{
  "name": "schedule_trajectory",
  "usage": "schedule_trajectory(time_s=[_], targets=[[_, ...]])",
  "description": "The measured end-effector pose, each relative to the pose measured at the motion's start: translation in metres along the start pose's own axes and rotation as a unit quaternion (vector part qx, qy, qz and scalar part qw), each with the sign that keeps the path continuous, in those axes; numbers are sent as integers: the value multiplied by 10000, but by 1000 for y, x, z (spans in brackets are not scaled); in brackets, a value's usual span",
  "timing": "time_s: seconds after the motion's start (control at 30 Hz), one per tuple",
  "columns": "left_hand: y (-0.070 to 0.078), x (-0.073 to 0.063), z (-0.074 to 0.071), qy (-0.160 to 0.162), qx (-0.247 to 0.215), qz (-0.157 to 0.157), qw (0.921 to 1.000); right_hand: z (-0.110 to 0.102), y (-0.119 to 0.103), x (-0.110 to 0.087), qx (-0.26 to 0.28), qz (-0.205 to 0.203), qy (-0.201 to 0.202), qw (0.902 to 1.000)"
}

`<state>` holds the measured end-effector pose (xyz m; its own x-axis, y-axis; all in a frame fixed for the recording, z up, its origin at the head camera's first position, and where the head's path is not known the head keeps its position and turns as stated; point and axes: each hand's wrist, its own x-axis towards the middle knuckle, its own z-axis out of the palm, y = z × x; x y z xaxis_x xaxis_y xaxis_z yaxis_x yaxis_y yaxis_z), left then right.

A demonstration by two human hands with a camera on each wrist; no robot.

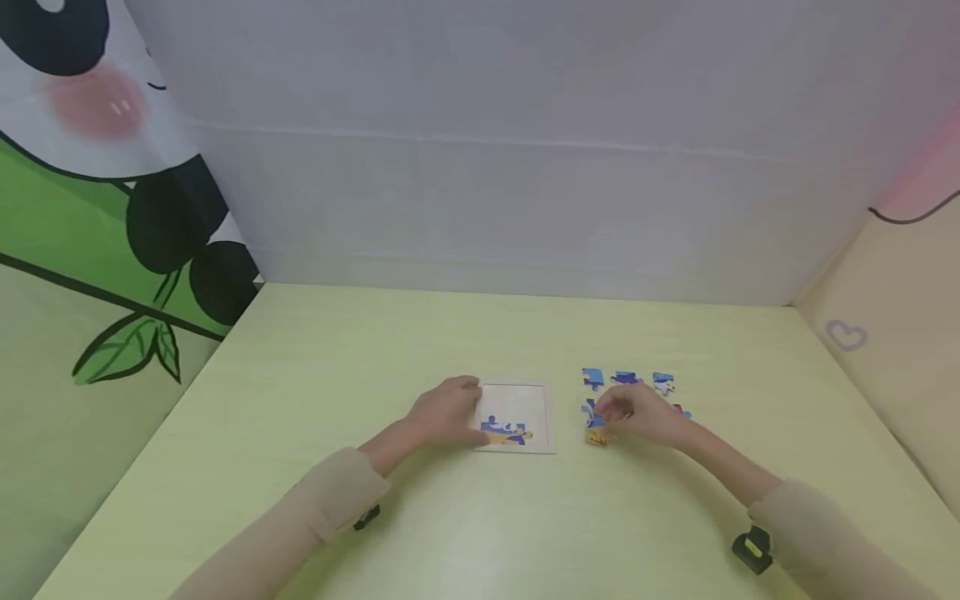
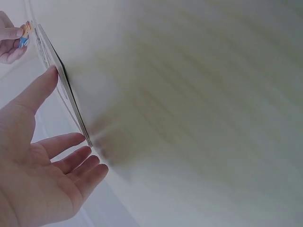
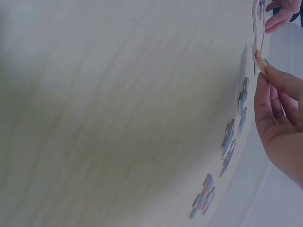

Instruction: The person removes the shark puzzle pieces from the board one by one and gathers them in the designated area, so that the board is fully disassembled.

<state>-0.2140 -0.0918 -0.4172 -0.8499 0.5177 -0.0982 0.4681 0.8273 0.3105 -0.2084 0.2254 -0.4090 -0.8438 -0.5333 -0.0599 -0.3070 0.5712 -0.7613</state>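
Note:
A square pale puzzle tray (image 1: 517,404) lies flat on the table, with joined blue, white and yellow pieces (image 1: 504,431) along its near side. My left hand (image 1: 448,412) holds the tray across its left side; the left wrist view shows its thumb (image 2: 45,87) against one edge and its index finger at a corner. To the right of the tray, my right hand (image 1: 641,414) pinches an orange-and-blue puzzle piece (image 1: 597,436) between thumb and fingers. The right wrist view shows that piece (image 3: 258,58) tilted above the table.
Several loose blue-toned pieces lie around the right hand, among them a top-left one (image 1: 592,377), a top-right one (image 1: 663,382) and a part-hidden one with red (image 1: 681,411). A pale wall (image 1: 525,217) stands behind the table (image 1: 375,350); a printed panel (image 1: 112,275) flanks it left.

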Motion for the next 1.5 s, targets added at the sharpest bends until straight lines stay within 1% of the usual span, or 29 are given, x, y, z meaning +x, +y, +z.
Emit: schedule_trajectory(time_s=[0.17, 0.27, 0.4, 0.57, 0.73, 0.97, 1.1, 1.37, 1.5], targets=[[-1, -5, -1, -36, -148, -53, 9999, -3, 4, -9, 142, 106, -36, 9998], [-1, -7, -2, -64, -205, -100, 9997, -2, 6, -12, 353, 233, -160, 9990], [0, -8, -3, -91, -232, -105, 9996, 2, 7, -15, 480, 381, -294, 9977], [0, -8, -3, -78, -197, -97, 9997, 6, 5, -15, 374, 415, -289, 9980], [1, -8, -4, -67, -209, -80, 9997, 6, 2, -12, 141, 311, -284, 9990], [3, -7, -4, -60, -231, -71, 9997, 3, 2, -8, -3, 211, -451, 9988], [3, -6, -3, -57, -268, -52, 9996, 2, 5, -6, -76, 261, -482, 9985], [1, -5, 0, -45, -268, -96, 9996, 2, 8, -6, 35, 350, -398, 9986], [1, -5, -1, -72, -211, -95, 9997, 2, 9, -5, -118, 229, -333, 9991]])
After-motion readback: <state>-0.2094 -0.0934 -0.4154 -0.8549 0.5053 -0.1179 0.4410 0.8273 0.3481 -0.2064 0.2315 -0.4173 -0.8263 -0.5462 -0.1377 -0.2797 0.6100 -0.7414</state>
